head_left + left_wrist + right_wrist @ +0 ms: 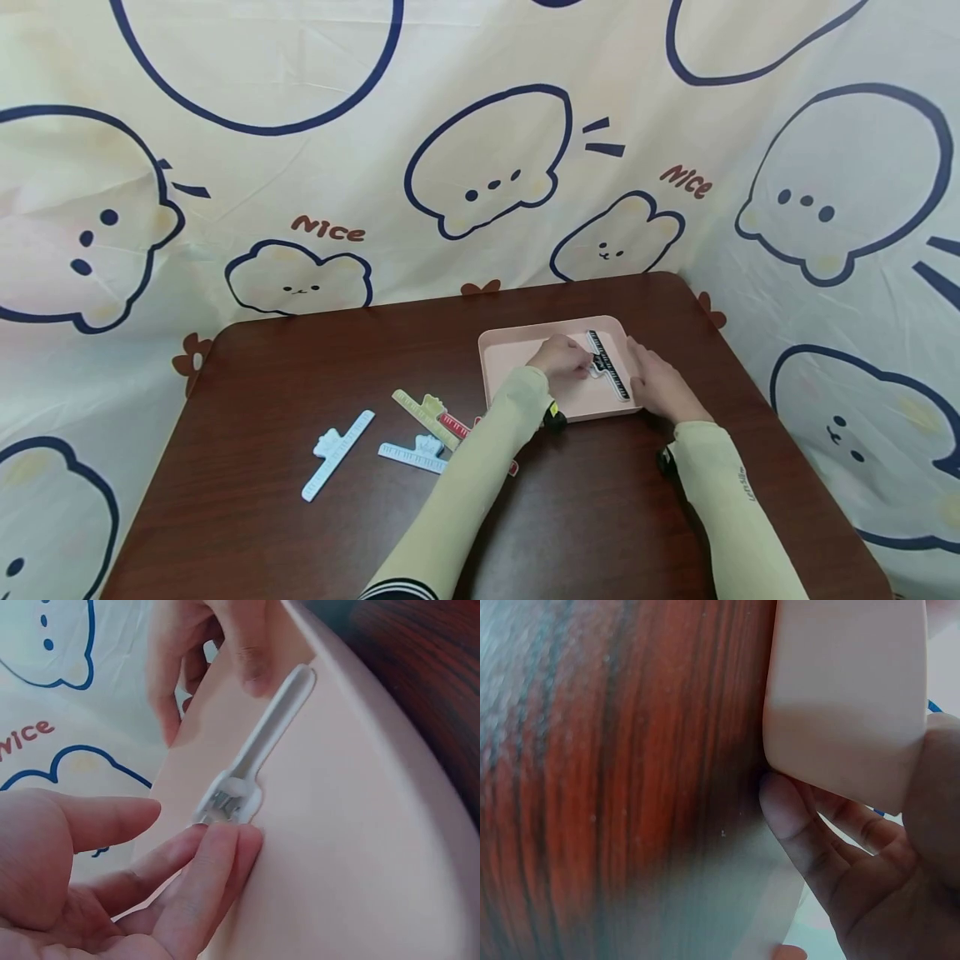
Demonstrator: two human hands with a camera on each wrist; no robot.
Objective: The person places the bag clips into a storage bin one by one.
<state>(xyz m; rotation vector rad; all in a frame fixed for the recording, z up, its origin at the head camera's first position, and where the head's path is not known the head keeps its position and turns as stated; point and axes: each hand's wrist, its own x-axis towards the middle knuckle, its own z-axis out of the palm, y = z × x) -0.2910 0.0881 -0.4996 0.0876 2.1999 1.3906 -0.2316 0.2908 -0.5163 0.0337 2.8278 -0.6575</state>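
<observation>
My left hand is over the pink tray, its fingers curled at the middle of a black-and-white ruler clip. The left wrist view shows the clip's white back and metal spring; the fingertips hold its short lever part, while the thumb stands apart. At the tray's right side, my right hand holds the wall, one digit over the rim and other fingers outside, low against the corner. Part of the right hand is out of sight in its wrist view.
On the brown table, left of the tray, lie a blue ruler clip, another blue clip, a yellow-green clip and a red one, partly behind the left sleeve. A patterned curtain stands behind.
</observation>
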